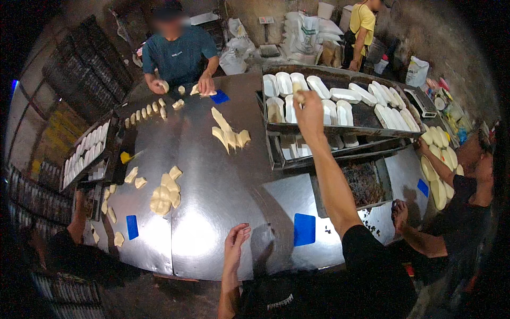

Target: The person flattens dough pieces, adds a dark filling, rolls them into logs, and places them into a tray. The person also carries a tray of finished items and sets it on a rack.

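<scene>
My right hand (308, 113) reaches over the near rim of a dark metal tray (338, 129) and grips a small piece of dough (298, 91) above the white paper liners (317, 87) in it. My left hand (238, 235) is raised near the front edge of the metal table (203, 251), empty, with its fingers apart. To its right lies a blue dough scraper (304, 229). Torn sheets of dough (229, 133) lie mid-table, and a lumpy mass of dough (165, 193) sits further left.
More trays are stacked beneath the lined one. Across the table a co-worker's hands (206, 83) handle dough beside a row of small dough rolls (144, 111). Other people stand at the left and right ends. On the right are a dark-crusted tray (364, 183) and long dough pieces (438, 191).
</scene>
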A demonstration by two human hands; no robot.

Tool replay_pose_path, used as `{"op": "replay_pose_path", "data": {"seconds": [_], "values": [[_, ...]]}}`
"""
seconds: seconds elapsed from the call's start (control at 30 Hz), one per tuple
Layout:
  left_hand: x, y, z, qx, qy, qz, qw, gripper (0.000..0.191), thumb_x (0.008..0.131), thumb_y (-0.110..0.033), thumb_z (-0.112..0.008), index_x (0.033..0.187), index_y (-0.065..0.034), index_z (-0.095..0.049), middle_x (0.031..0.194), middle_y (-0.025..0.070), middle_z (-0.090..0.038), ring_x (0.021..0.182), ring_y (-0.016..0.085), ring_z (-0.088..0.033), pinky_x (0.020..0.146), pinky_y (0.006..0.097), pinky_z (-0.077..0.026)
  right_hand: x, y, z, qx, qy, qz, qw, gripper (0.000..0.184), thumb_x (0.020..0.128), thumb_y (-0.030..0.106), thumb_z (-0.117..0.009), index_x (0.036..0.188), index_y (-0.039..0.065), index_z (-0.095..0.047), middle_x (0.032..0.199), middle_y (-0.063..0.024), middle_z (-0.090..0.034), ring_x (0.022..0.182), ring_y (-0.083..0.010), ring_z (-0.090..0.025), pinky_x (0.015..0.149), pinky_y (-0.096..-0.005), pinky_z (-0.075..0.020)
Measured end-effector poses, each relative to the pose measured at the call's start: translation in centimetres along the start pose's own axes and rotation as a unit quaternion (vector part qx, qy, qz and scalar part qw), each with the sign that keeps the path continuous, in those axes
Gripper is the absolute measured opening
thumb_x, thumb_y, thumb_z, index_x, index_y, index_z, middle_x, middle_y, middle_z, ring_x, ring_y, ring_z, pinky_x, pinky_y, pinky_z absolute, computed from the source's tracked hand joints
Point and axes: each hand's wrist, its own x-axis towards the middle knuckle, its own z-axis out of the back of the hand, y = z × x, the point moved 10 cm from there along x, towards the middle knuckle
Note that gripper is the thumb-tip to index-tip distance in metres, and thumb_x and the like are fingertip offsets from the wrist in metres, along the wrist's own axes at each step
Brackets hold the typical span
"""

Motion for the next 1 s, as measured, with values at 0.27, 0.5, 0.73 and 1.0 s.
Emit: {"op": "replay_pose_path", "data": {"seconds": [0.27,0.5,0.73,1.0], "values": [[-1.4,0.0,3.5,-0.007,-0.068,0.017,0.997,0.035,0.107,-0.028,-0.056,0.129,-0.0015,-0.062,0.131,0.0111,-0.064,0.121,0.022,-0.062,0.103,0.0352,-0.049,-3.6,-1.5,5.2,-0.036,-0.051,0.039,0.997,0.019,0.095,0.015,-0.064,0.103,0.001,-0.074,0.102,-0.0180,-0.073,0.098,-0.0382,-0.067,0.088,-0.0439,-0.0522],[-0.9,0.5,2.6,0.053,-0.064,0.010,0.996,0.037,0.107,-0.028,-0.057,0.131,-0.0011,-0.062,0.127,0.0092,-0.066,0.118,0.018,-0.061,0.103,0.0321,-0.048,-18.0,-5.7,8.8,0.044,0.063,0.019,0.997,0.014,0.096,0.005,-0.063,0.105,-0.002,-0.071,0.099,-0.0169,-0.071,0.092,-0.0342,-0.067,0.084,-0.0392,-0.0519],[0.4,1.9,14.1,0.169,-0.214,-0.023,0.962,0.040,0.103,-0.032,-0.061,0.123,0.0017,-0.068,0.110,0.0116,-0.072,0.106,0.018,-0.064,0.091,0.0310,-0.050,-36.7,-7.1,7.6,0.046,0.249,-0.098,0.962,0.018,0.098,0.010,-0.061,0.102,-0.004,-0.074,0.098,-0.0182,-0.071,0.091,-0.0302,-0.070,0.084,-0.0399,-0.0529],[8.7,1.6,29.9,0.237,-0.286,-0.033,0.928,0.049,0.098,-0.040,-0.064,0.118,0.0032,-0.071,0.102,0.0136,-0.075,0.100,0.025,-0.070,0.091,0.0387,-0.051,-39.1,3.2,7.6,0.065,0.272,-0.059,0.958,0.014,0.096,0.004,-0.063,0.101,-0.004,-0.073,0.101,-0.0203,-0.071,0.094,-0.0350,-0.069,0.086,-0.0403,-0.0530]]}}
